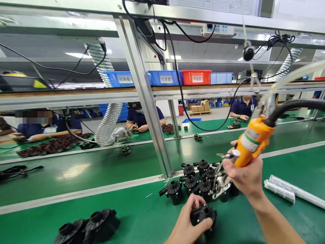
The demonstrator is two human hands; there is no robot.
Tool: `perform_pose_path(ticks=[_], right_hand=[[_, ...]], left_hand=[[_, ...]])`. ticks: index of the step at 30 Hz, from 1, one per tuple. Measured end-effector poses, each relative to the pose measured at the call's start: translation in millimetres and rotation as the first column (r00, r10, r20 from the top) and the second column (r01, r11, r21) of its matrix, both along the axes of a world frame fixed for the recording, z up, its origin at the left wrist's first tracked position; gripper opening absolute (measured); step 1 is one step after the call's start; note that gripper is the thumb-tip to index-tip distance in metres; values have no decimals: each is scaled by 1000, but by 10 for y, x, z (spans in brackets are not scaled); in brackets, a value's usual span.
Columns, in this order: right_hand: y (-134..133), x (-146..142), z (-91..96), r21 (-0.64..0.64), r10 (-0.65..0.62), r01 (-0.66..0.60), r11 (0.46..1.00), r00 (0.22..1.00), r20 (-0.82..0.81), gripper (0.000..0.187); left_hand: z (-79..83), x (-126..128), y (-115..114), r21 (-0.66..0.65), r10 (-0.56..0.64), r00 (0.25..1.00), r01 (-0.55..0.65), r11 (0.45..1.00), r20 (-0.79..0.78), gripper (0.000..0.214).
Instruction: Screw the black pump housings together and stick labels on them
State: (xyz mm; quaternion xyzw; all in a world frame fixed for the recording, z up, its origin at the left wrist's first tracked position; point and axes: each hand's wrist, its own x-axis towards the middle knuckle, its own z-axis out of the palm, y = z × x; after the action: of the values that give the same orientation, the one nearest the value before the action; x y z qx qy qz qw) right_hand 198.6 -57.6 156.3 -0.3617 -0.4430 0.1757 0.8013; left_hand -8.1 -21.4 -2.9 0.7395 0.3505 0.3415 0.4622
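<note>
My left hand [189, 220] is closed around a small black pump [209, 214] at the bottom of the view, thumb over its near side and fingers behind. The pump stands upright on the green bench mat. Up and to the right, my right hand [246, 176] grips an orange power screwdriver [250, 140], tilted, with a black cable and a pale hose running from its top. Its metal front end [221, 185] points down, just above and behind the held pump. Several similar black pumps [190, 183] stand grouped behind my left hand, partly hidden by the screwdriver's front end.
Two larger black housings [101, 220] sit at the lower left. Loose screws [149, 195] lie near a metal post [149, 112]. Clear plastic rolls [280, 191] lie at right. Blue bins [164, 78] and a red bin [196, 77] line the shelf. Several co-workers sit opposite.
</note>
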Motion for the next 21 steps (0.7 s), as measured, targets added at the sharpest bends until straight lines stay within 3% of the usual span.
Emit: perform_pose_path(ticks=[3,8,14,21], right_hand=[[-60,145,46,50,-40,42,998,998,-39,46],[-67,180,25,52,34,-31,998,998,-55,46],[-57,73,47,47,129,-126,991,990,-59,44],[-96,-3,78,30,148,-147,989,989,-6,46]], left_hand=[[-52,8,-17,-70,-111,994,110,992,-20,55],[-73,61,-121,-99,5,988,-20,995,-151,63],[13,73,-139,-112,-4,987,-15,994,-163,56],[-42,55,-101,-97,-23,984,6,995,-176,56]])
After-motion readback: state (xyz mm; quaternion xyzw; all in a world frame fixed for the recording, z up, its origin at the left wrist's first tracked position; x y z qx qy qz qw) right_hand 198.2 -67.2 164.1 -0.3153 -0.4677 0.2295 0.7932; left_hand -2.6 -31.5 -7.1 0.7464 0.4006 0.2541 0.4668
